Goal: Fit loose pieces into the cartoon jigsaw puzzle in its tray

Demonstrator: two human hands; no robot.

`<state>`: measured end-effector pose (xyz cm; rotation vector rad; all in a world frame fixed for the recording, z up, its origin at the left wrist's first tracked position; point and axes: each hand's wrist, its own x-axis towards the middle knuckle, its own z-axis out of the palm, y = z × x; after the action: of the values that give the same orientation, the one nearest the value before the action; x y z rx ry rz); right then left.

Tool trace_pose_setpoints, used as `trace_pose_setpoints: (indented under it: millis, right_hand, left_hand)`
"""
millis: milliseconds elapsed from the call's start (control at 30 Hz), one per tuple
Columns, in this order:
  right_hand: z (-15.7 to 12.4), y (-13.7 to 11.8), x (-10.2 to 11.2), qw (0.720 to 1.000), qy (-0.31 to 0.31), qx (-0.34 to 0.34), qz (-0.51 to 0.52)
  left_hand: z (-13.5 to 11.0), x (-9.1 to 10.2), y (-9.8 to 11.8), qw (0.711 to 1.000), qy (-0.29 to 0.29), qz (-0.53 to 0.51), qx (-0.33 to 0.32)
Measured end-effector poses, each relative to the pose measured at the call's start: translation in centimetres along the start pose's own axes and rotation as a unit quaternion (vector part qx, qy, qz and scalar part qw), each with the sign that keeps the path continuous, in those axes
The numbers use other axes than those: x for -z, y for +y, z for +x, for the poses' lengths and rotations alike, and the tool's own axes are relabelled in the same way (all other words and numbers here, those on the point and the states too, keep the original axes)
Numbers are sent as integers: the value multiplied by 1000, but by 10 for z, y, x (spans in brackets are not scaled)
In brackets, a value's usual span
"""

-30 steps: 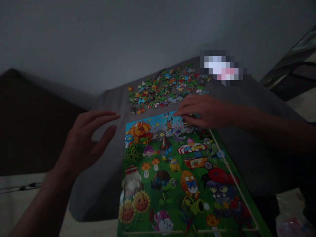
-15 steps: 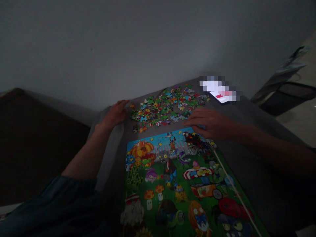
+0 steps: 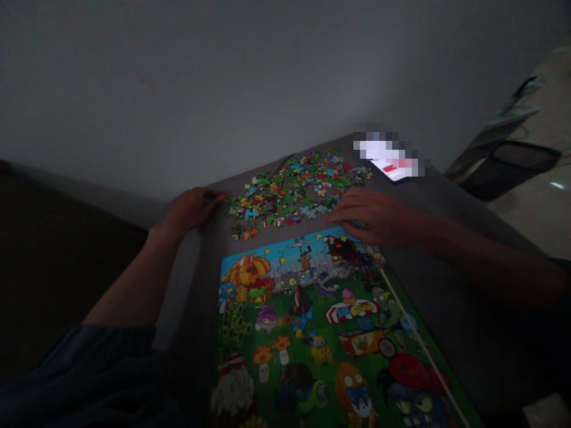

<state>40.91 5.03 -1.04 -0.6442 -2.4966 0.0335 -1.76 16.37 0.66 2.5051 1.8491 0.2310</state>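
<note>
My left hand point(image 3: 193, 208) is at the left edge of a heap of loose jigsaw pieces point(image 3: 285, 193). Its fingertips are closed on a small orange puzzle piece point(image 3: 222, 198). My right hand point(image 3: 372, 215) hovers over the top right corner of a picture board point(image 3: 285, 327) printed with cartoon plants and zombies. Its fingers reach forward, loosely bent, with the thumb apart, and I see nothing in them. Part of the board's blue upper edge is hidden under that hand.
A lit phone point(image 3: 390, 160), partly pixelated, lies at the table's back right. Grey cloth point(image 3: 446, 238) covers the table, which stands against a pale wall point(image 3: 200, 89). A pale strip point(image 3: 419, 333) runs along the board's right side. Dark furniture point(image 3: 513, 166) stands at the right.
My left hand has drawn back slightly left and closed on the orange piece that lay by its fingertips. My right hand stays over the board's corner. The whole view has shifted slightly.
</note>
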Motion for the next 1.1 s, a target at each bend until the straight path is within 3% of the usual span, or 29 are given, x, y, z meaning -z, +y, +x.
trace_pose_setpoints:
  millis: [67, 167, 267, 300, 400, 633, 867, 1100]
  right_hand:
    - [0, 0, 0, 1000, 10, 2, 5]
    - [0, -2, 0, 1000, 4, -12, 17]
    - [0, -5, 0, 999, -10, -19, 37]
    - [0, -7, -1, 999, -12, -20, 45]
    - [0, -10, -3, 997, -11, -28, 65]
    - [0, -17, -3, 998, -32, -1, 57]
    - [-1, -19, -4, 998, -42, 9, 50]
    - [-2, -20, 0, 997, -66, -4, 50]
  left_hand:
    - [-16, 8, 9, 999, 12, 0, 42]
    - [-51, 20, 38, 997, 44, -20, 53]
    - [-90, 25, 76, 995, 40, -95, -6]
    - [-101, 24, 88, 994, 14, -108, -34]
    - [-125, 16, 109, 987, -7, -121, -104]
    - [-137, -6, 101, 982, 9, -77, -174]
    - [-138, -1, 104, 973, 35, -82, -214]
    - [-138, -7, 100, 976, 35, -58, -205]
